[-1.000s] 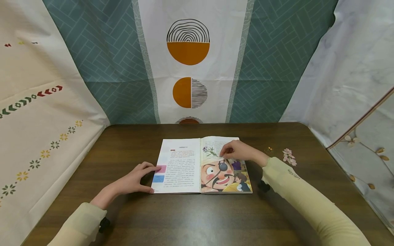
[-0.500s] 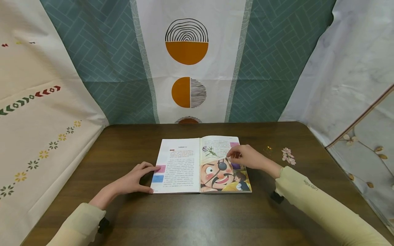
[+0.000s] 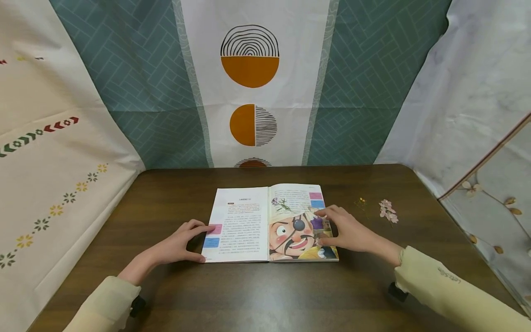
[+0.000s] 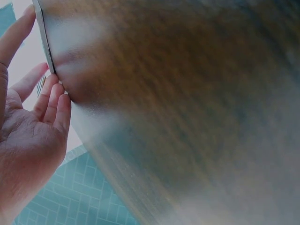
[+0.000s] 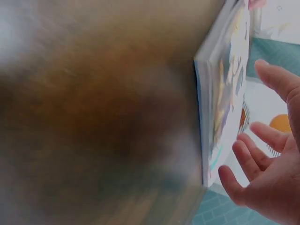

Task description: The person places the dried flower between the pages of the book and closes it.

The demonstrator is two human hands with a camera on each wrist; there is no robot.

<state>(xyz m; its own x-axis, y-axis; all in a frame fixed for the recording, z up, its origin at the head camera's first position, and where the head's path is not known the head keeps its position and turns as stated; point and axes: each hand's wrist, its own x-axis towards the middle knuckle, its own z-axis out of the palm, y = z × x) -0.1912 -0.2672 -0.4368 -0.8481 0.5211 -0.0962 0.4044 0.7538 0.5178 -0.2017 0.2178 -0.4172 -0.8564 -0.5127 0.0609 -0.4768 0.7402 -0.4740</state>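
An open book [image 3: 244,226] lies on the brown table, with text on its left page and a cartoon eye-patched face on its right. My left hand [image 3: 182,242] rests at the left page's outer edge, index finger on a pink patch and thumb near the bottom corner. A purple-flowered sprig [image 3: 282,204] lies on the right page's upper part. Over that page's outer edge is my right hand [image 3: 352,230], thumb and fingers spread; the right wrist view shows nothing held in this hand [image 5: 267,159]. Something small and pale by its fingertips is too small to identify.
Right of the book, a small yellow sprig [image 3: 362,201] and a pink blossom spray [image 3: 387,212] lie on the dark wooden table [image 3: 178,193]. Patterned cloth [image 3: 253,92] hangs behind the table's far edge, with more cloth at both sides.
My right hand has moved right and toward me, from pinched fingers over the right page to spread fingers at its outer edge, uncovering printed patches. The left hand stays put.
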